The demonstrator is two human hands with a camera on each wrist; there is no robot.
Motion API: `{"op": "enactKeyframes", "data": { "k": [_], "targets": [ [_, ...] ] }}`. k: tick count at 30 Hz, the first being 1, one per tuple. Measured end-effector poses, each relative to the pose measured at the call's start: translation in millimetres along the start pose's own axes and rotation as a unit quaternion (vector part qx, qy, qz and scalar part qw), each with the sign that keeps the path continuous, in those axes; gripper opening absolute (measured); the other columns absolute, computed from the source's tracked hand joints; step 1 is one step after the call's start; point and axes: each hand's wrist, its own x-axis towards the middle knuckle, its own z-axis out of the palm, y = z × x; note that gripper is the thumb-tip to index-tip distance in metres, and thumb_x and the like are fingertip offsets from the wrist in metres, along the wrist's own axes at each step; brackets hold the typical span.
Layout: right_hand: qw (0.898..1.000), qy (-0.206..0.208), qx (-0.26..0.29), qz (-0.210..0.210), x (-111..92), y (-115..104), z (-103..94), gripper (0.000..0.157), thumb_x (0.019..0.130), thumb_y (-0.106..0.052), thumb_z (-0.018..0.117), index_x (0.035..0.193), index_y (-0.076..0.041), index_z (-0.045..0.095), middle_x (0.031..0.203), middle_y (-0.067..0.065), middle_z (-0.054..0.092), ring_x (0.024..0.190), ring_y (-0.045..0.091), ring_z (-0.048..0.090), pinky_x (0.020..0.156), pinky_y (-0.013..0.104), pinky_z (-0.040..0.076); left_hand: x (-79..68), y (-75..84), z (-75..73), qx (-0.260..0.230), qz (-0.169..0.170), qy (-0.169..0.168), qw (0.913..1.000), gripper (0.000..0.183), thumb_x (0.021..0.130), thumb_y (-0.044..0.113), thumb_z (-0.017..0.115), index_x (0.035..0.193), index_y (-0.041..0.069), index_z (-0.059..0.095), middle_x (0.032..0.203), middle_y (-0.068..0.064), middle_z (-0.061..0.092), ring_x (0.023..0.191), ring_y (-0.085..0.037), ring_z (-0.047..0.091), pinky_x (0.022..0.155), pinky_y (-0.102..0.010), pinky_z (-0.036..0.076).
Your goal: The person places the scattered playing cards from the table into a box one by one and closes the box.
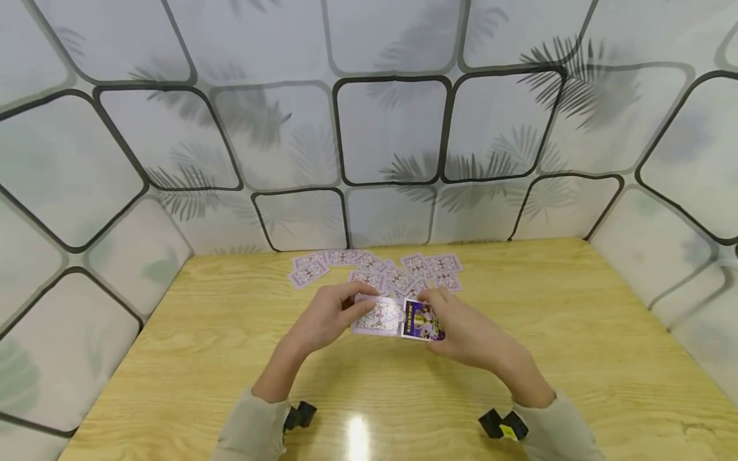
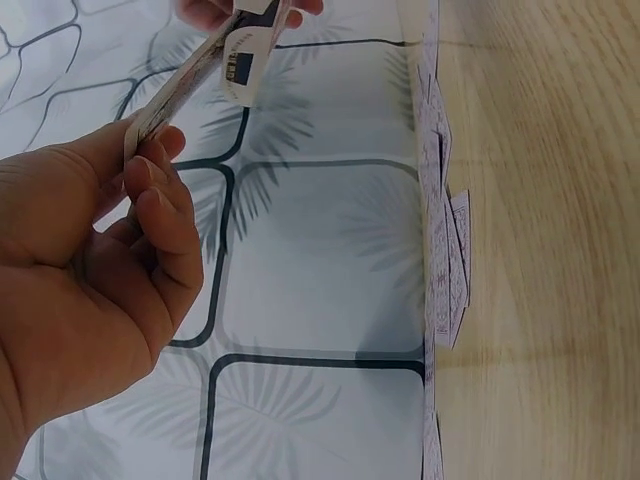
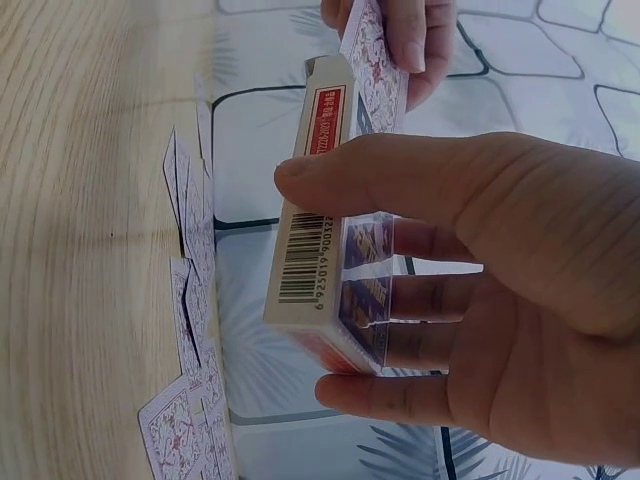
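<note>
The relation that matters is end to end: the card stack lies to the right of the left hand, and the card box lies just past its far end, to the left of the right hand. Their long axes run sideways from 1 set of fingers to the other, roughly in 1 line, with the box tipping slightly down toward the right fingers. The facing ends meet in the head view; whether any card sits inside the box I cannot tell. The left fingers are nearer the stack, the right fingers nearer the box.

The left fingers are closed to a pinch on the stack's near end, thumb on its upper face. The right fingers are parted by the box's width and grip it, thumb on the narrow barcode side. Both things are held above the surface.

The stack shows a pale back with a lilac border and reddish ornament, its layered edge visible from the left wrist. The box has a purple front with gold artwork, cream sides, a red label and a pale flap. Beyond the fingers, away from the person, scattered cards overlap, ornamented backs up.
</note>
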Motion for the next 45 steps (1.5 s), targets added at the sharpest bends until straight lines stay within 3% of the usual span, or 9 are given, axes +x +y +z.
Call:
{"op": "enactKeyframes", "data": {
  "k": [4,6,10,13,18,22,29,37,45],
  "targets": [
    [1.0,0.016,0.002,-0.008,1.0,-1.3,0.2,0.068,0.078,-0.013,0.08,0.136,-0.002,0.045,0.134,0.023,0.052,0.105,0.024,0.059,0.088,0.039,0.053,2.3,4.9,3.4,0.004,-0.018,0.039,0.9991,0.025,0.098,0.018,0.064,0.121,0.009,0.066,0.066,0.002,0.05,0.055,-0.008,0.041,0.052,-0.023,0.037],
    [1.0,0.025,0.006,-0.012,0.8,-1.9,-0.9,0.069,0.078,-0.013,0.08,0.136,0.0,0.045,0.133,0.025,0.052,0.105,0.026,0.059,0.087,0.041,0.054,3.2,9.0,5.9,-0.008,-0.036,0.07,0.9969,0.027,0.096,0.018,0.066,0.121,0.009,0.062,0.068,0.001,0.053,0.056,-0.01,0.044,0.052,-0.024,0.038],
    [0.999,0.033,0.011,-0.007,0.2,-2.6,-4.3,0.07,0.08,-0.015,0.079,0.139,0.001,0.044,0.126,0.02,0.056,0.095,0.018,0.058,0.079,0.032,0.054,1.8,17.2,9.9,-0.054,-0.078,0.128,0.9873,0.031,0.095,0.018,0.068,0.122,0.009,0.056,0.077,-0.003,0.062,0.059,-0.016,0.056,0.052,-0.026,0.047],
    [0.999,0.043,0.02,-0.002,1.0,-3.2,-7.9,0.07,0.081,-0.016,0.079,0.139,0.002,0.043,0.122,0.015,0.056,0.09,0.014,0.056,0.074,0.027,0.052,-0.5,22.6,10.3,-0.082,-0.088,0.153,0.9809,0.03,0.095,0.013,0.067,0.122,0.009,0.057,0.081,-0.006,0.065,0.062,-0.02,0.061,0.053,-0.028,0.052],
    [0.998,0.06,0.033,0.005,4.8,-4.9,-16.4,0.072,0.081,-0.015,0.077,0.142,0.003,0.042,0.124,0.017,0.053,0.085,0.014,0.053,0.069,0.025,0.049,3.1,31.8,9.1,-0.084,-0.072,0.175,0.9784,0.022,0.093,0.005,0.064,0.114,0.007,0.061,0.08,-0.008,0.064,0.062,-0.019,0.061,0.054,-0.027,0.053],
    [0.997,0.067,0.044,0.01,10.7,-7.0,-20.8,0.071,0.08,-0.012,0.073,0.143,0.002,0.043,0.123,0.016,0.052,0.085,0.015,0.052,0.068,0.025,0.048,11.1,39.0,8.5,-0.049,-0.062,0.207,0.9752,0.019,0.092,0.006,0.063,0.111,0.007,0.063,0.077,-0.005,0.062,0.06,-0.014,0.055,0.051,-0.025,0.048],
    [0.993,0.104,0.056,0.001,18.0,-8.8,-20.9,0.069,0.075,-0.004,0.071,0.139,0.004,0.046,0.127,0.018,0.05,0.094,0.019,0.049,0.071,0.027,0.048,19.3,47.5,12.7,-0.037,-0.065,0.244,0.967,0.019,0.091,0.006,0.063,0.111,0.005,0.064,0.072,-0.003,0.062,0.057,-0.013,0.055,0.05,-0.025,0.046],
    [0.992,0.092,0.083,0.005,14.1,-3.2,-14.7,0.067,0.081,-0.009,0.074,0.142,0.0,0.047,0.124,0.014,0.057,0.084,0.014,0.052,0.067,0.024,0.048,17.6,43.9,20.3,-0.062,-0.058,0.272,0.9585,0.013,0.092,0.006,0.063,0.106,0.005,0.064,0.073,-0.005,0.065,0.054,-0.012,0.06,0.046,-0.027,0.051],
    [0.989,0.112,0.095,-0.006,15.3,0.5,-11.3,0.068,0.08,-0.004,0.073,0.143,-0.001,0.046,0.131,0.013,0.057,0.087,0.015,0.054,0.069,0.025,0.05,19.8,38.8,23.8,-0.03,-0.027,0.292,0.9556,0.011,0.09,0.003,0.065,0.101,0.003,0.065,0.069,-0.005,0.064,0.053,-0.009,0.056,0.044,-0.023,0.046]
  ]
}}
